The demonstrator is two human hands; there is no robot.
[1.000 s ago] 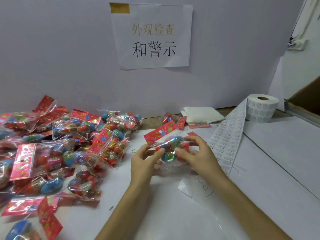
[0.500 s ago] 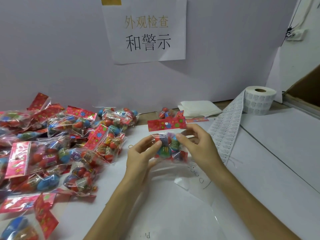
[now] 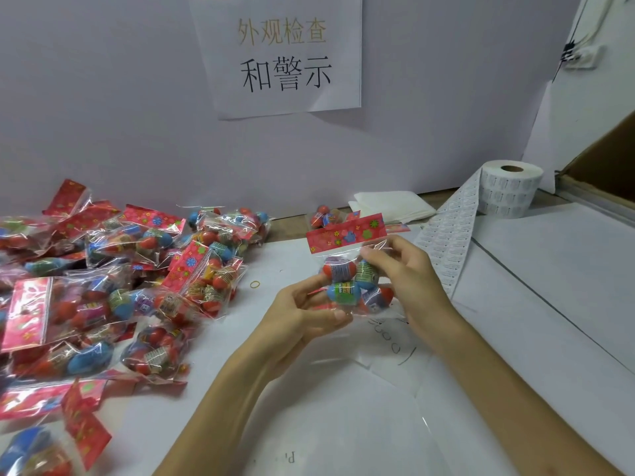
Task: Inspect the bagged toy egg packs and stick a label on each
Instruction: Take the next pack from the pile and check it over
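Holding one egg pack (image 3: 347, 280) upright above the table (image 3: 515, 304), the left grip (image 3: 302, 314) pinches its lower edge and the right grip (image 3: 409, 280) curls round its side. It seems under inspection, with no label visible yet. Left of the grips lies a pile of packs (image 3: 137, 286). Beyond the right grip lie the label strip (image 3: 450, 245) and roll (image 3: 508, 190).

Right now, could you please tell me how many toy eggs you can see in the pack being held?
4 in the held pack: upper-left egg, upper-right egg, lower-left egg, lower-right egg; more may be hidden behind.
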